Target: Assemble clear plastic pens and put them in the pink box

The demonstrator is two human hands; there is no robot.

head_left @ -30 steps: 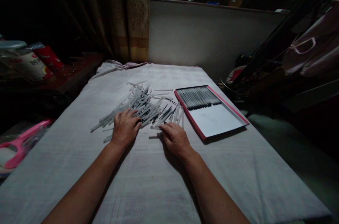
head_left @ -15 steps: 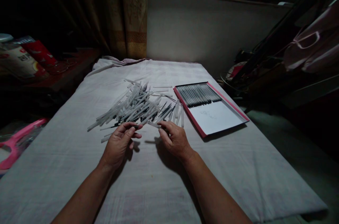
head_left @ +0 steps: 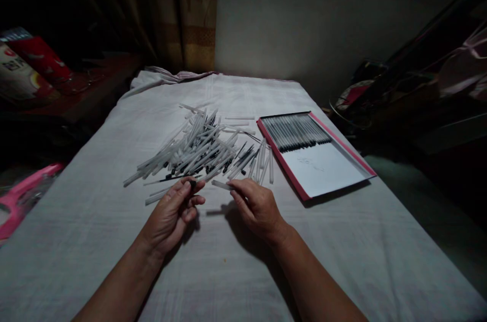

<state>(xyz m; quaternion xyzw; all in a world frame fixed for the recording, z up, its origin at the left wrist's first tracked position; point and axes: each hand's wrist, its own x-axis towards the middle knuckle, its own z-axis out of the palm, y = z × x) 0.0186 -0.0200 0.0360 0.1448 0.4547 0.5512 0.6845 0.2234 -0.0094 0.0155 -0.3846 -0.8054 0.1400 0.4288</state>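
Observation:
Between the thumb and forefinger of my left hand (head_left: 171,215) is a small black pen cap (head_left: 193,184). My right hand (head_left: 261,208) pinches a translucent pen barrel (head_left: 221,185), its free end pointing left toward the cap. Cap and barrel are apart, a short gap between them. Just beyond both hands lies a loose pile of translucent pen barrels (head_left: 190,147), mixed with black caps and thin dark refills. To the right, a shallow red-edged box (head_left: 282,161) holds a neat row of pens (head_left: 297,132) with black ends, at its far side.
A pale checked cloth (head_left: 224,271) covers the table. At the left stand a red container (head_left: 41,63) and a printed jar (head_left: 23,76) on a side surface, with a pink plastic object (head_left: 26,195) lower down. A curtain (head_left: 198,33) and wall (head_left: 297,28) are behind.
The view has shifted slightly, so the box appears farther right. More of the black cap shows in my left fingers. My right hand still holds the barrel.

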